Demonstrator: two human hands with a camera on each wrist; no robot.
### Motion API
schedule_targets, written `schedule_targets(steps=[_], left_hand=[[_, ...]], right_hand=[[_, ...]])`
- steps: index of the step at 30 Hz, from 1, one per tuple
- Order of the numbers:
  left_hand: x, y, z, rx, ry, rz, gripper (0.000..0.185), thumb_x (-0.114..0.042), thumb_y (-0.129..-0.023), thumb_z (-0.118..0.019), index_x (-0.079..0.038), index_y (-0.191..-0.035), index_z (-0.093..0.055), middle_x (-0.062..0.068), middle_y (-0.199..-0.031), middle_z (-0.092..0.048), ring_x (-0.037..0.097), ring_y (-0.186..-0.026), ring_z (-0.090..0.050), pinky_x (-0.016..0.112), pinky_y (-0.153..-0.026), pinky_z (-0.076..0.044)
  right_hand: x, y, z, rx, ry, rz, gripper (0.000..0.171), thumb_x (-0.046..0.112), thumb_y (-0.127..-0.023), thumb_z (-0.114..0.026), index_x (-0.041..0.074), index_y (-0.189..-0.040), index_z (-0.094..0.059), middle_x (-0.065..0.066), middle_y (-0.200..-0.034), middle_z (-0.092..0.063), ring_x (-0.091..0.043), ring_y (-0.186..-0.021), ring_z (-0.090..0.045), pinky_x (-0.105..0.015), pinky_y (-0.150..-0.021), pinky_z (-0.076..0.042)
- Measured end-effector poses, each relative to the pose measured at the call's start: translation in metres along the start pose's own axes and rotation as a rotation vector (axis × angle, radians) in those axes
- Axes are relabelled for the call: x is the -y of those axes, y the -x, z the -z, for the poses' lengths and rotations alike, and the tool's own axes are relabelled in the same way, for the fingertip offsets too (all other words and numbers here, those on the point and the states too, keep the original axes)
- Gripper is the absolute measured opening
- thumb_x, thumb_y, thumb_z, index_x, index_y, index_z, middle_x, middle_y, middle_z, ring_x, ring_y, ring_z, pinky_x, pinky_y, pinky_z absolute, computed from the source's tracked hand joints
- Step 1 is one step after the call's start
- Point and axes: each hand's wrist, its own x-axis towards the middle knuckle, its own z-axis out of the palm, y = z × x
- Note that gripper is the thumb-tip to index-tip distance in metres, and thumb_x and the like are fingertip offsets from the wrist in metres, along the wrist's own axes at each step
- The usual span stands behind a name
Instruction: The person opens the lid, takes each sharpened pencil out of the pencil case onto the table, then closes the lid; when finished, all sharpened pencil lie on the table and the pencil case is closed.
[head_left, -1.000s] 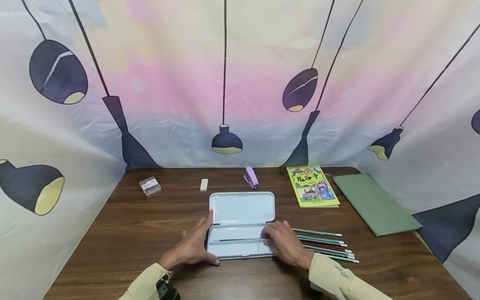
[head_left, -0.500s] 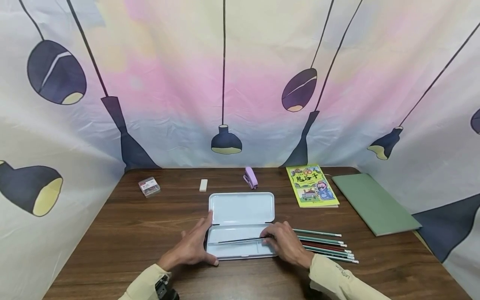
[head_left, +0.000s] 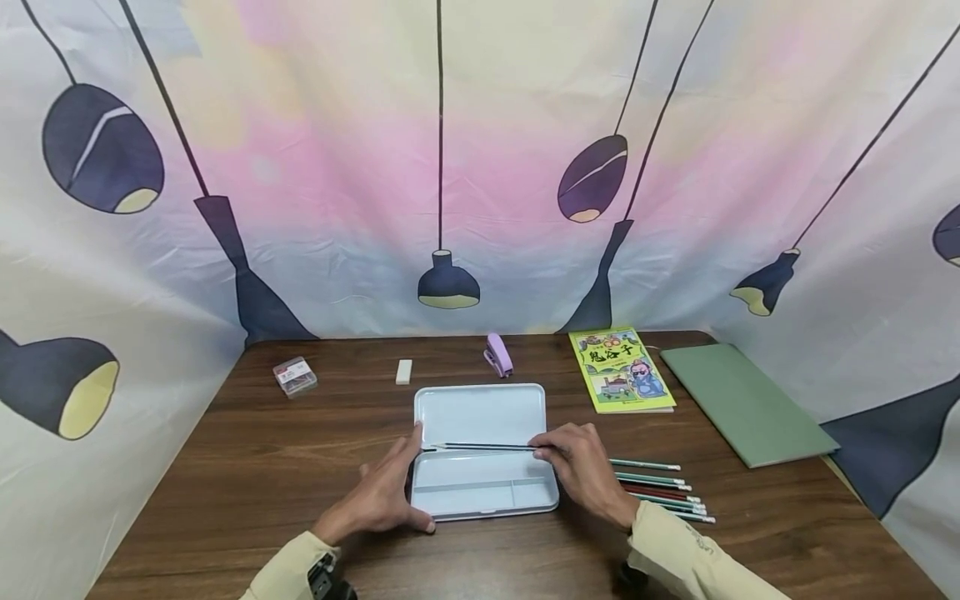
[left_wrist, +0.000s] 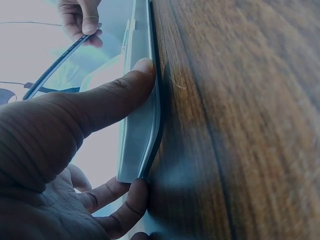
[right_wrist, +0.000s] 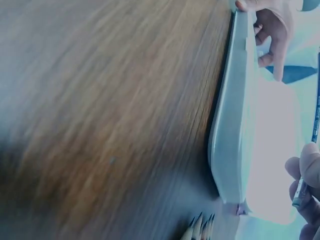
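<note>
A white pencil case (head_left: 480,412) lies open in the middle of the brown table (head_left: 225,467), its lid flat behind the tray (head_left: 483,493). My left hand (head_left: 382,493) clasps the tray's left end, with the thumb (left_wrist: 110,100) pressed on the rim (left_wrist: 142,130) and fingertips curled at the far corner. My right hand (head_left: 583,468) pinches one end of a dark pencil (head_left: 487,447), held level just over the hinge line. In the left wrist view this pencil (left_wrist: 60,60) slants above the case. Several loose pencils (head_left: 660,492) lie right of the case.
Along the back of the table lie a clear staple box (head_left: 295,376), a white eraser (head_left: 404,372), a purple stapler (head_left: 498,354), a yellow-green booklet (head_left: 621,369) and a green notebook (head_left: 742,404). A printed curtain (head_left: 450,167) encloses the table on three sides.
My right hand has lifted the dark pencil out of the tray and carried it back toward the hinge. My left hand has stayed on the case's left end.
</note>
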Motion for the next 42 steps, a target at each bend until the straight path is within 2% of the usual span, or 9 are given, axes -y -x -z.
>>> schedule_targets(steps=[4, 13, 21, 29, 35, 38, 42], left_hand=[[0.0, 0.0, 0.0, -0.005, 0.007, -0.01, 0.132, -0.031, -0.043, -0.09, -0.005, -0.146, -0.012, 0.02, -0.132, -0.038, 0.035, -0.119, -0.04, 0.076, -0.083, -0.01], [0.002, 0.001, -0.001, -0.015, 0.003, -0.023, 0.132, -0.031, -0.042, -0.09, -0.003, -0.145, -0.013, 0.019, -0.13, -0.041, 0.033, -0.117, -0.042, 0.076, -0.082, -0.013], [0.003, 0.001, -0.003, -0.013, 0.0, -0.022, 0.132, -0.033, -0.042, -0.09, -0.003, -0.145, -0.013, 0.02, -0.132, -0.04, 0.034, -0.118, -0.041, 0.075, -0.082, -0.015], [0.002, -0.001, -0.001, -0.021, 0.0, -0.028, 0.132, -0.032, -0.043, -0.09, -0.004, -0.145, -0.012, 0.019, -0.132, -0.039, 0.033, -0.118, -0.041, 0.073, -0.082, -0.018], [0.002, -0.002, 0.0, -0.026, -0.003, -0.027, 0.132, -0.033, -0.043, -0.09, -0.004, -0.146, -0.012, 0.019, -0.133, -0.039, 0.033, -0.118, -0.041, 0.07, -0.083, -0.019], [0.003, -0.001, -0.001, -0.025, 0.011, -0.028, 0.131, -0.032, -0.043, -0.09, -0.004, -0.145, -0.012, 0.019, -0.132, -0.04, 0.033, -0.118, -0.041, 0.073, -0.083, -0.016], [0.002, 0.001, -0.001, -0.022, 0.029, -0.026, 0.131, -0.031, -0.043, -0.09, -0.004, -0.145, -0.013, 0.018, -0.132, -0.04, 0.033, -0.119, -0.04, 0.076, -0.083, -0.012]], right_hand=[[-0.006, 0.004, 0.006, -0.037, 0.012, -0.023, 0.016, 0.007, -0.077, -0.071, 0.019, -0.088, -0.072, 0.017, -0.083, -0.064, 0.0, -0.079, -0.052, -0.029, -0.07, -0.03], [-0.024, 0.015, 0.023, -0.14, 0.087, 0.0, 0.018, 0.005, -0.071, -0.074, 0.017, -0.085, -0.072, 0.011, -0.078, -0.064, -0.005, -0.075, -0.054, -0.029, -0.068, -0.028], [-0.046, 0.028, 0.048, -0.214, 0.172, -0.022, 0.018, 0.002, -0.069, -0.075, 0.013, -0.083, -0.071, 0.007, -0.075, -0.065, -0.01, -0.073, -0.054, -0.031, -0.069, -0.027], [-0.067, 0.047, 0.075, -0.248, 0.211, -0.054, 0.019, -0.001, -0.069, -0.074, 0.01, -0.084, -0.071, 0.002, -0.076, -0.067, -0.015, -0.072, -0.055, -0.034, -0.07, -0.027], [-0.076, 0.064, 0.091, -0.233, 0.264, -0.112, 0.017, 0.0, -0.069, -0.074, 0.01, -0.083, -0.071, 0.001, -0.075, -0.066, -0.016, -0.071, -0.055, -0.035, -0.07, -0.027], [-0.079, 0.075, 0.097, -0.176, 0.294, -0.159, 0.016, 0.001, -0.07, -0.073, 0.01, -0.083, -0.071, 0.0, -0.076, -0.067, -0.02, -0.075, -0.057, -0.036, -0.071, -0.029], [-0.081, 0.09, 0.104, -0.081, 0.331, -0.238, 0.013, 0.004, -0.071, -0.074, 0.013, -0.081, -0.071, 0.002, -0.078, -0.066, -0.021, -0.077, -0.06, -0.037, -0.071, -0.041]])
